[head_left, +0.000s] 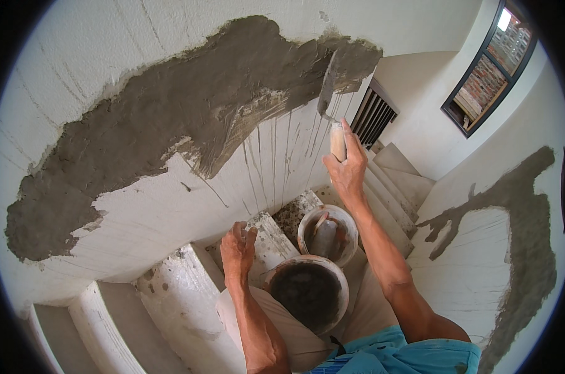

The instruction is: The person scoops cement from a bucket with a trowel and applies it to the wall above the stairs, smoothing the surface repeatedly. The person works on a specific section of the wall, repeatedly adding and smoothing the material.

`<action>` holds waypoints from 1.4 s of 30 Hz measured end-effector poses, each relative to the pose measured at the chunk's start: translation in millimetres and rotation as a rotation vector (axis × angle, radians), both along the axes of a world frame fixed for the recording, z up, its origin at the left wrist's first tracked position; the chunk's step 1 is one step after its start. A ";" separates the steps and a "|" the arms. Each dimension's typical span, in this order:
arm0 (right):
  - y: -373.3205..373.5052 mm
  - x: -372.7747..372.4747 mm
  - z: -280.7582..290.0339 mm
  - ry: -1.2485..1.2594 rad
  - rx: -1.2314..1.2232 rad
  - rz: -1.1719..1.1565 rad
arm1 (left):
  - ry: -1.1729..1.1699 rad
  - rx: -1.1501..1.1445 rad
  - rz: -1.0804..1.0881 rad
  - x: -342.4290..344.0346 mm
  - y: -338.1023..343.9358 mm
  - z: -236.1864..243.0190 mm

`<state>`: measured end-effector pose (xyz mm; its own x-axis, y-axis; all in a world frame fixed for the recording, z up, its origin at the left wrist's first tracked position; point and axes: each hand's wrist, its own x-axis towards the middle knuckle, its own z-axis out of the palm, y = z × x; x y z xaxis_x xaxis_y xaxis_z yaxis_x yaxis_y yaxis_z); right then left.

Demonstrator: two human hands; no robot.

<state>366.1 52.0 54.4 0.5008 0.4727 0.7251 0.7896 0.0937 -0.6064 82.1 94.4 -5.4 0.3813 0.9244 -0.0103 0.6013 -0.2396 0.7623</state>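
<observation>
Two bare hands in view. Right hand [348, 165], right of centre: grip closed around the wooden handle of a trowel [328, 84]. Blade points up, lying over the right end of the grey mortar [189, 93]; contact with it cannot be told. Left hand [237, 252], just below centre: fingers bent, palm side hidden, so cannot tell whether its grip is open or closed.

Mortar runs across the wall [145, 215] from lower left to upper centre, with thin drips [285, 156] beneath its right part. Between the forearms, lower centre: one bucket [344, 290] holding dark mix [307, 290]; just above it, a second bucket [355, 240] with a grey object inside, kind unclear.

Steps [176, 293], splashed, at lower left; more climb the frame right of centre. Far right: second grey patch [529, 230]. Upper right: dark-framed window [493, 68], brickwork visible through it.
</observation>
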 end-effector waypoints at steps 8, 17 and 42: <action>-8.0 -37.2 -1.5 -0.139 -0.100 0.175 | -0.029 -0.019 0.000 -1.3 0.3 -3.8; 7.4 -14.6 7.0 -0.037 -0.015 0.036 | -0.016 -0.009 0.003 -1.1 1.0 -6.6; -9.5 -26.6 11.5 -0.196 -0.054 0.174 | -0.018 -0.007 -0.006 0.7 2.0 -8.2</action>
